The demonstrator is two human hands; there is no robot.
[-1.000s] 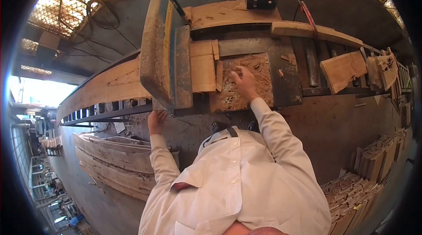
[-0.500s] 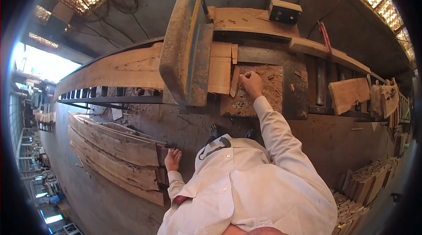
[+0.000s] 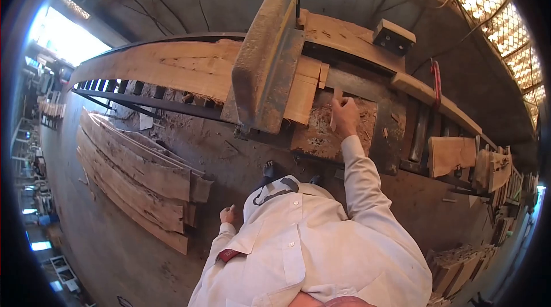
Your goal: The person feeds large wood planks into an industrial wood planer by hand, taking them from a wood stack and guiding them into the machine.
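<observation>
Taking the head view as a dial with 12 at the top, the right hand (image 3: 345, 117) is between 2 and 3 o'clock, its forearm running up from the shirt with the elbow slightly bent. Its fingers are curled in and pinch a thin wood strip (image 3: 336, 95), which stands out beyond the hand at both ends, towards 12 and 6. The strip is over a sawdust-strewn metal plate (image 3: 314, 141); whether it touches the plate I cannot tell.

The left hand (image 3: 228, 215) hangs low at 7 o'clock, near the hip, fingers loosely bent; I cannot tell whether it holds anything.

At 12 o'clock a dusty machine guard (image 3: 265, 54) spans a long board (image 3: 155, 68), which reaches out to 10. A small wood block (image 3: 323, 76) touches the board's near end, left of the strip. Stacked planks (image 3: 135, 180) lie between 8 and 9.

A red item (image 3: 228, 255) pokes from the shirt pocket; any lettering on it is too small to read.
</observation>
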